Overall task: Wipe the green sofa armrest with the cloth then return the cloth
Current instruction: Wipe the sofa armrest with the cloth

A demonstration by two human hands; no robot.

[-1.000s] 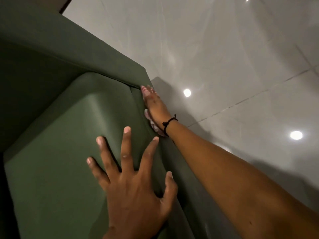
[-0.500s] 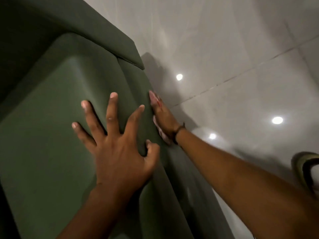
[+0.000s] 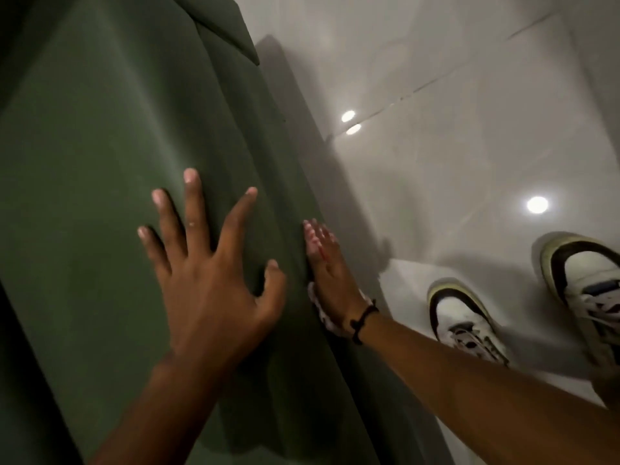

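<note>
The green sofa armrest fills the left and middle of the view, running from the top down to the bottom edge. My left hand lies flat on its top with fingers spread and holds nothing. My right hand presses flat against the armrest's outer side. Under its palm is a pale, patterned cloth; only its edges show near the wrist, which wears a black band.
Glossy pale floor tiles with bright light reflections lie to the right of the sofa. My two white and dark sneakers stand on the floor at the right, close to the armrest's side.
My right hand has slid with the cloth along the armrest's outer side, away from the far corner and toward me. My left hand stayed flat on top. My shoes have come into view.
</note>
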